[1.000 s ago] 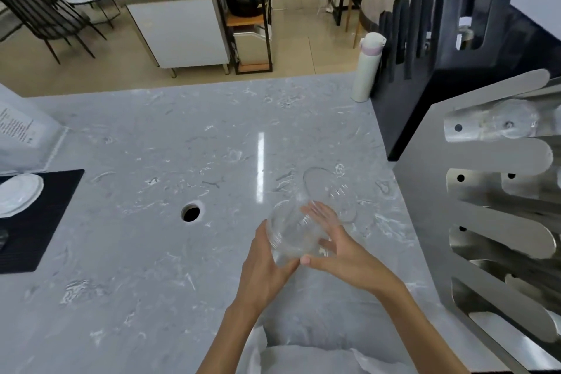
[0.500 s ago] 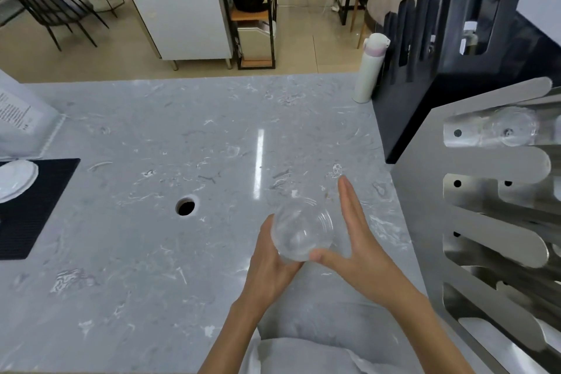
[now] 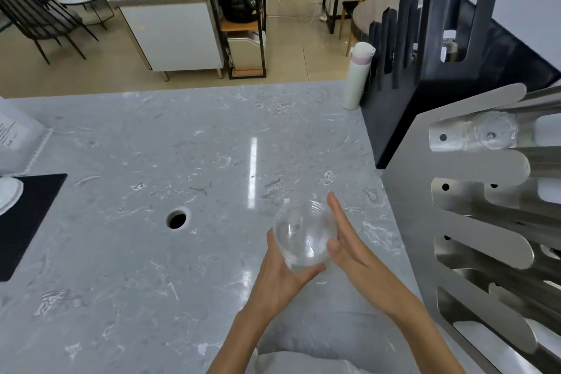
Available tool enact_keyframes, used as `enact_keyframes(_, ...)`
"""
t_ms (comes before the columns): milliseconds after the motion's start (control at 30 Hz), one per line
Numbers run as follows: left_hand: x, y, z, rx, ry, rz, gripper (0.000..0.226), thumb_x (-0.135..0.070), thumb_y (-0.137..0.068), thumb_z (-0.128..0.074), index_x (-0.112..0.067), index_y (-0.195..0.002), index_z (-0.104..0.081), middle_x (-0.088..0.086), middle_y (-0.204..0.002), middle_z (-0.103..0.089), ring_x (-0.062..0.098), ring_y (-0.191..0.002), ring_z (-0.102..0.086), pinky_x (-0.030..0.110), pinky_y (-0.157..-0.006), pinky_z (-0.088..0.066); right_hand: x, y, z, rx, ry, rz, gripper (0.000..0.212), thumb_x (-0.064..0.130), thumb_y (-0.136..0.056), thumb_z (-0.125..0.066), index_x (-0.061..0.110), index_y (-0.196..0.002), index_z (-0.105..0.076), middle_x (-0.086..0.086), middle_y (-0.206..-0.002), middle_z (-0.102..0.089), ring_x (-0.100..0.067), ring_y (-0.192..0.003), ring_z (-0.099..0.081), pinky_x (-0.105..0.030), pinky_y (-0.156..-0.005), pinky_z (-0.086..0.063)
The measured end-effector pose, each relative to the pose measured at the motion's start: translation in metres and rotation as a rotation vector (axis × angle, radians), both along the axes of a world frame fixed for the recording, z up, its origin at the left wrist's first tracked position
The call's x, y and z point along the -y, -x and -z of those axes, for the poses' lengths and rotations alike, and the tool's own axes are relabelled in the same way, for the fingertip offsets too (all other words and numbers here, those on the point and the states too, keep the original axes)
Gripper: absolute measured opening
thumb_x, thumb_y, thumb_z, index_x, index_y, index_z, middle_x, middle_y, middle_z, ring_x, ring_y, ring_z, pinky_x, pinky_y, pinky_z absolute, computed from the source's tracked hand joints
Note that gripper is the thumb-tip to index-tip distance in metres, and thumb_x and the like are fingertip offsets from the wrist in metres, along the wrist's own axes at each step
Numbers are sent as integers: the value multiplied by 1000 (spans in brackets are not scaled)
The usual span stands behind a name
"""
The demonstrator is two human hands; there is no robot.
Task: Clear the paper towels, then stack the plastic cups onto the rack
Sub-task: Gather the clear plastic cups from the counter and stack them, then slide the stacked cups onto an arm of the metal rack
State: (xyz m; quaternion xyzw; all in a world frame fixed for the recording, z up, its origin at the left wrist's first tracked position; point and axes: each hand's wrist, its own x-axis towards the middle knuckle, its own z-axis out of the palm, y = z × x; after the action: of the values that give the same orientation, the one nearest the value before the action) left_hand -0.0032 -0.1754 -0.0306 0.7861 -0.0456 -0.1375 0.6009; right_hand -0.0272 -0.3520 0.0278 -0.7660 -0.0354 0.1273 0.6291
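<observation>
A clear plastic cup (image 3: 303, 235) is held above the grey marble counter (image 3: 151, 252), its mouth facing me. My left hand (image 3: 282, 279) grips it from below and from the left. Flat and with fingers straight, my right hand (image 3: 349, 246) presses against the cup's right side. The steel cup rack (image 3: 473, 222) stands to the right, with slanted slots. Another clear cup (image 3: 494, 133) lies in the rack's top slot. No paper towels are in view.
A white thermos (image 3: 356, 79) stands at the counter's far edge beside a black slotted rack (image 3: 425, 70). There is a round hole (image 3: 177, 219) in the counter left of my hands. A black mat (image 3: 30, 215) with a white lid lies at the left edge.
The cup lay with a second clear shape on the counter a second ago; now it is lifted between both hands. My right hand went from curled over it to flat against its side.
</observation>
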Motion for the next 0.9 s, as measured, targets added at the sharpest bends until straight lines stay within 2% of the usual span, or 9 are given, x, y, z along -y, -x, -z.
enact_keyframes(133,9,-2,-12,-131,186,-40,80,-43,-68,-91,-25,-136,-53,-8,-121,-71,8,-114,-69,28,-96,-57,12,12,11,28,-27,87,86,67,-85,-59,60,-149,-2,40,-158,-2,12,-147,-5,-31,-116,-16)
enact_keyframes(200,14,-1,-22,-206,314,-54,79,-56,-67,-88,-6,-123,-62,1,-103,-77,16,-96,-75,24,-84,-59,12,19,18,6,-38,96,89,61,-81,-70,60,-149,-12,41,-156,-13,14,-145,-14,-23,-111,-27)
enact_keyframes(267,23,2,-26,-258,449,-21,75,-47,-75,-83,8,-120,-61,19,-107,-76,34,-103,-72,45,-95,-57,12,29,21,11,-145,212,81,49,-78,-79,54,-145,-34,35,-150,-36,9,-138,-37,-15,-97,-46)
enact_keyframes(367,42,6,-41,-337,501,44,79,-44,-73,-80,7,-127,-55,25,-115,-68,47,-119,-62,59,-112,-43,16,39,19,-7,-340,379,80,38,-70,-88,40,-139,-48,9,-144,-53,-22,-125,-60,-36,-89,-57)
enact_keyframes(467,59,4,-54,-328,455,234,93,-58,-66,-88,16,-116,-60,23,-106,-73,41,-108,-68,52,-103,-52,26,48,8,-16,-500,479,79,42,-61,-93,42,-130,-54,-12,-133,-64,-35,-115,-67,-39,-88,-57)
enact_keyframes(567,75,-2,-72,-255,358,444,80,-59,-72,-84,11,-107,-69,18,-104,-73,34,-108,-67,54,-105,-47,35,54,-8,54,-632,628,67,40,-63,-91,39,-123,-60,-13,-124,-70,-34,-109,-70,-36,-86,-58)
enact_keyframes(700,92,-16,-87,-223,407,575,104,-72,-56,-84,-24,-140,-44,-21,-121,-72,-4,-120,-64,14,-93,-53,54,69,-36,208,-533,854,51,24,-71,-79,37,-118,-63,-1,-119,-70,-28,-105,-71,-44,-83,-60)
enact_keyframes(800,94,-28,-95,-79,598,460,115,-65,-67,-81,-48,-158,-12,-13,-162,-39,13,-149,-40,39,-116,-43,72,89,-58,282,-211,906,67,38,-57,-90,41,-117,-61,11,-118,-66,-21,-109,-67,-34,-84,-60)
enact_keyframes(900,96,-35,-98,22,542,527,91,-76,-81,-61,-53,-157,-17,-24,-165,-25,6,-154,-26,54,-122,-27,75,100,-68,335,7,811,66,38,-60,-91,39,-119,-59,20,-118,-58,-9,-112,-60,-38,-76,-61)
